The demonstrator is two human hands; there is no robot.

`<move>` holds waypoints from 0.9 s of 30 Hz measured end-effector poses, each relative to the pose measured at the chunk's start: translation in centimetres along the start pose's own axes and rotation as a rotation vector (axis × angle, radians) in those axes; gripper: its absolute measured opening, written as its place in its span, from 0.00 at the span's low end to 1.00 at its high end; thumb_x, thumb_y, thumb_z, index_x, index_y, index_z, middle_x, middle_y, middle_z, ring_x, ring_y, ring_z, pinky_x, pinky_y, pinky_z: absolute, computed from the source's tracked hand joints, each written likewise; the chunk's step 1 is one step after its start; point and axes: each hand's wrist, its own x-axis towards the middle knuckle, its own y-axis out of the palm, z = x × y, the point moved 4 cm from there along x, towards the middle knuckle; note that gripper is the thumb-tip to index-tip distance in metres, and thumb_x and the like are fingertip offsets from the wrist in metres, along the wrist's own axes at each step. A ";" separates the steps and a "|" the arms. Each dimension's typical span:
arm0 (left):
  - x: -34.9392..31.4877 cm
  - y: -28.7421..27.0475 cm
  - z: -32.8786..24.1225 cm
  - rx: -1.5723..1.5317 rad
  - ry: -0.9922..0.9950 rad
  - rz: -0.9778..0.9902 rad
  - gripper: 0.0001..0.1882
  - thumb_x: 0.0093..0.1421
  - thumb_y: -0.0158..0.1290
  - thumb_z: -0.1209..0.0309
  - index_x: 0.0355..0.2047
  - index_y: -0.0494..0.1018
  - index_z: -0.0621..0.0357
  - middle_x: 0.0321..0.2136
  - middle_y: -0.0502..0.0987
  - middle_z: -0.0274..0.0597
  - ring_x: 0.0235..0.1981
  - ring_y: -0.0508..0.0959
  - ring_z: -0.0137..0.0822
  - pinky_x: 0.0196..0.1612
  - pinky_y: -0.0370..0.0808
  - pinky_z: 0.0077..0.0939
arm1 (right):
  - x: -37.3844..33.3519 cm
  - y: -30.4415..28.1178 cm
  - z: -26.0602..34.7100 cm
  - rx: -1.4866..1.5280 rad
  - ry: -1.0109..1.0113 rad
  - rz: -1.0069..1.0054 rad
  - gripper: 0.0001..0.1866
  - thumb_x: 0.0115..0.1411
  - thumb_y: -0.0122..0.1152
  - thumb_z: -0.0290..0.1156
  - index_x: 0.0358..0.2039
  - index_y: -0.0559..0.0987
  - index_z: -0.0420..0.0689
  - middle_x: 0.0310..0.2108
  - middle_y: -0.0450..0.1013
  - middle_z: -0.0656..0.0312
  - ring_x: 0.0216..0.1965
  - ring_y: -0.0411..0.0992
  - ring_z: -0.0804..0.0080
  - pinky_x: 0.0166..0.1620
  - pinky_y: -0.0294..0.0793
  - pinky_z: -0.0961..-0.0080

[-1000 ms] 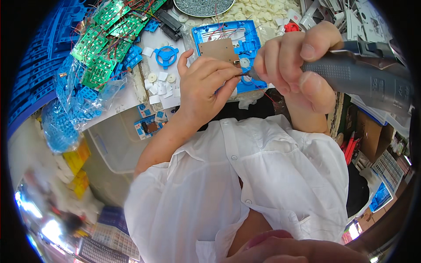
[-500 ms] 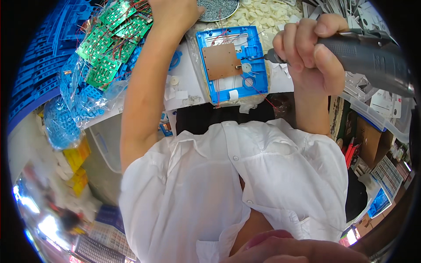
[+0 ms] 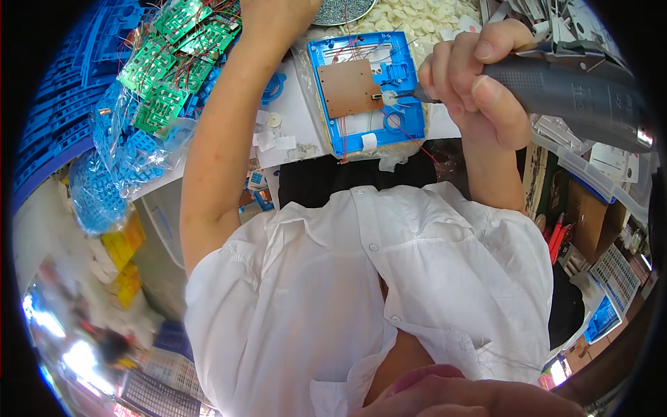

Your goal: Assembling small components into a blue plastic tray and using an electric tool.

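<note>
My right hand [image 3: 479,87] is wrapped round a dark grey electric screwdriver [image 3: 577,94], which lies almost level and points left. Its bit reaches over a blue plastic casing [image 3: 417,124], to a small white round part [image 3: 390,98] beside a brown circuit board [image 3: 349,89]. Whether the bit touches that part, I cannot tell. Thin red wires run over the casing. At the top edge, my left hand [image 3: 281,17] is beside a round dish of small metal screws [image 3: 346,10]. The picture's edge cuts off its fingers.
Green circuit boards with red wires [image 3: 163,104] are heaped at the left, above bagged blue plastic parts [image 3: 104,181]. Cream-coloured plastic discs [image 3: 410,17] lie behind the casing. A clear plastic bin [image 3: 590,167] with flat metal pieces stands at the right.
My right hand and the screwdriver have shifted left, bringing the bit to the white round part. The casing sits slightly higher in the picture. My left hand stays near the dish.
</note>
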 end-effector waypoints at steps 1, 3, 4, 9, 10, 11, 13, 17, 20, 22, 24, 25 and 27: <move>-0.6 -0.9 -0.6 -0.053 -0.011 0.043 0.12 0.60 0.57 0.65 0.24 0.79 0.59 0.27 0.81 0.48 0.37 0.80 0.49 0.46 0.70 0.49 | -0.1 0.0 0.1 -0.006 0.003 -0.012 0.16 0.65 0.54 0.29 0.53 0.67 0.47 0.25 0.64 0.69 0.24 0.63 0.79 0.35 0.67 0.71; -2.4 -2.4 -2.2 -0.278 0.004 0.155 0.12 0.61 0.57 0.64 0.26 0.79 0.59 0.27 0.81 0.46 0.35 0.81 0.47 0.43 0.73 0.44 | -0.2 -0.1 0.4 -0.008 0.017 -0.022 0.16 0.66 0.54 0.29 0.53 0.67 0.47 0.24 0.64 0.69 0.23 0.63 0.79 0.34 0.67 0.72; -4.2 -2.6 -3.0 -0.429 0.020 0.226 0.13 0.63 0.58 0.63 0.28 0.78 0.59 0.27 0.82 0.44 0.32 0.82 0.45 0.41 0.76 0.39 | -0.6 -0.2 0.2 0.004 0.019 -0.024 0.16 0.66 0.55 0.29 0.53 0.67 0.47 0.24 0.64 0.69 0.23 0.63 0.79 0.34 0.66 0.72; -10.1 -5.7 -5.6 -0.373 0.205 0.209 0.07 0.62 0.59 0.67 0.32 0.75 0.55 0.36 0.80 0.38 0.45 0.79 0.41 0.59 0.65 0.48 | -0.9 -0.1 -0.6 0.009 0.031 -0.014 0.16 0.66 0.55 0.30 0.52 0.66 0.48 0.24 0.63 0.68 0.23 0.62 0.78 0.33 0.66 0.73; -10.8 -5.6 -5.6 -0.379 0.195 0.190 0.07 0.61 0.59 0.67 0.31 0.74 0.55 0.35 0.79 0.37 0.46 0.78 0.41 0.60 0.63 0.51 | -0.7 0.1 -0.8 0.003 0.034 -0.010 0.16 0.66 0.55 0.30 0.52 0.66 0.48 0.23 0.62 0.68 0.23 0.62 0.78 0.33 0.65 0.73; -11.2 -5.5 -5.7 -0.370 0.227 0.172 0.07 0.61 0.60 0.67 0.31 0.74 0.54 0.35 0.80 0.36 0.46 0.79 0.40 0.60 0.64 0.50 | -0.6 0.3 -0.9 0.034 0.033 -0.008 0.16 0.66 0.57 0.29 0.53 0.67 0.47 0.25 0.65 0.67 0.24 0.64 0.78 0.33 0.66 0.74; -11.8 -5.4 -5.8 -0.344 0.285 0.135 0.08 0.59 0.62 0.67 0.29 0.74 0.54 0.35 0.81 0.34 0.45 0.79 0.39 0.59 0.66 0.50 | -0.4 0.6 -1.2 0.101 0.029 0.002 0.17 0.66 0.59 0.28 0.54 0.69 0.45 0.28 0.70 0.65 0.25 0.67 0.77 0.34 0.68 0.75; -12.7 -5.2 -5.5 -0.353 0.332 0.084 0.06 0.57 0.65 0.68 0.31 0.78 0.52 0.39 0.83 0.31 0.47 0.81 0.35 0.60 0.68 0.49 | -0.8 2.0 -1.8 0.182 0.005 -0.326 0.18 0.58 0.66 0.23 0.43 0.66 0.42 0.19 0.66 0.59 0.18 0.64 0.72 0.24 0.67 0.74; -12.9 -4.8 -5.5 -0.342 0.361 0.060 0.07 0.54 0.65 0.69 0.33 0.81 0.51 0.42 0.83 0.30 0.49 0.81 0.32 0.61 0.69 0.48 | -0.7 2.2 -1.3 0.134 0.076 -0.384 0.18 0.58 0.66 0.23 0.41 0.65 0.43 0.19 0.65 0.60 0.18 0.63 0.73 0.24 0.66 0.74; -13.0 -4.5 -5.8 -0.339 0.398 0.094 0.08 0.53 0.65 0.70 0.35 0.82 0.50 0.43 0.83 0.29 0.50 0.81 0.31 0.63 0.68 0.48 | -0.8 1.7 -1.5 0.134 0.060 -0.336 0.18 0.58 0.66 0.23 0.42 0.65 0.43 0.19 0.65 0.60 0.18 0.63 0.73 0.24 0.66 0.74; -12.8 -4.7 -5.8 -0.330 0.397 0.119 0.08 0.52 0.65 0.70 0.34 0.82 0.50 0.42 0.83 0.28 0.50 0.81 0.30 0.63 0.67 0.49 | -0.8 1.7 -1.6 0.137 0.069 -0.357 0.18 0.58 0.66 0.23 0.42 0.65 0.43 0.20 0.65 0.59 0.19 0.63 0.73 0.25 0.66 0.74; -12.8 -4.8 -5.8 -0.327 0.397 0.132 0.08 0.52 0.65 0.71 0.34 0.82 0.50 0.42 0.83 0.28 0.50 0.81 0.30 0.64 0.67 0.50 | -0.9 1.7 -1.7 0.140 0.073 -0.372 0.18 0.58 0.66 0.23 0.42 0.65 0.43 0.20 0.65 0.59 0.19 0.63 0.74 0.24 0.66 0.74; -12.7 -4.9 -5.9 -0.308 0.389 0.143 0.08 0.52 0.64 0.70 0.34 0.82 0.49 0.42 0.83 0.27 0.51 0.81 0.30 0.64 0.67 0.51 | -0.9 1.7 -1.7 0.144 0.078 -0.390 0.18 0.58 0.66 0.23 0.42 0.65 0.43 0.20 0.65 0.59 0.19 0.63 0.74 0.24 0.66 0.75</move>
